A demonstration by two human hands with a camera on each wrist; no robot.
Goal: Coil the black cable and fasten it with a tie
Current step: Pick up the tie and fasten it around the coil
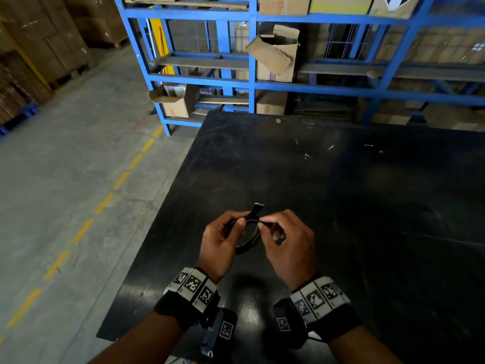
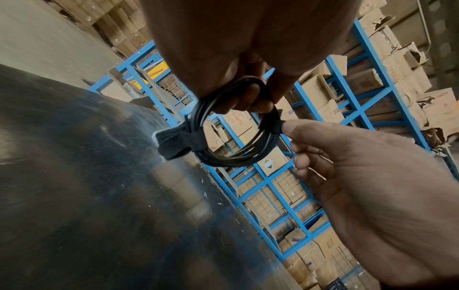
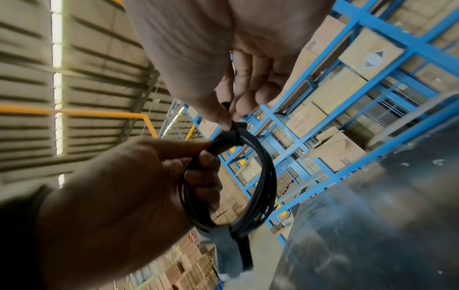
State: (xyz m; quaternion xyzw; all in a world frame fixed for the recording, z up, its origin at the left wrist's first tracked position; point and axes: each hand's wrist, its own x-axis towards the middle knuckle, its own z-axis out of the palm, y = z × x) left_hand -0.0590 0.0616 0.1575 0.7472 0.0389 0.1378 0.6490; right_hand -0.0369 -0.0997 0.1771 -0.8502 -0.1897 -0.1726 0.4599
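Note:
Both hands hold the black cable (image 1: 246, 245) as a small coil just above the black table (image 1: 341, 193). My left hand (image 1: 242, 218) grips the coil (image 2: 248, 157) with its fingers (image 2: 248, 102) curled through the loop. A black hook-and-loop tie (image 2: 174, 141) is wrapped round one side of the coil, its loose flaps sticking out (image 1: 256, 210) (image 3: 231, 251). On the opposite side, my right hand (image 1: 262, 222) pinches a narrow black band (image 3: 234, 135) wrapped round the strands (image 3: 268, 176). I cannot tell whether this band is a second tie or the cable's end.
A blue steel rack (image 1: 252, 82) holding cardboard boxes (image 1: 275, 56) stands behind the table's far edge. To the left lies concrete floor (image 1: 65, 153) with a dashed yellow line. The table's left edge runs diagonally close to my left forearm.

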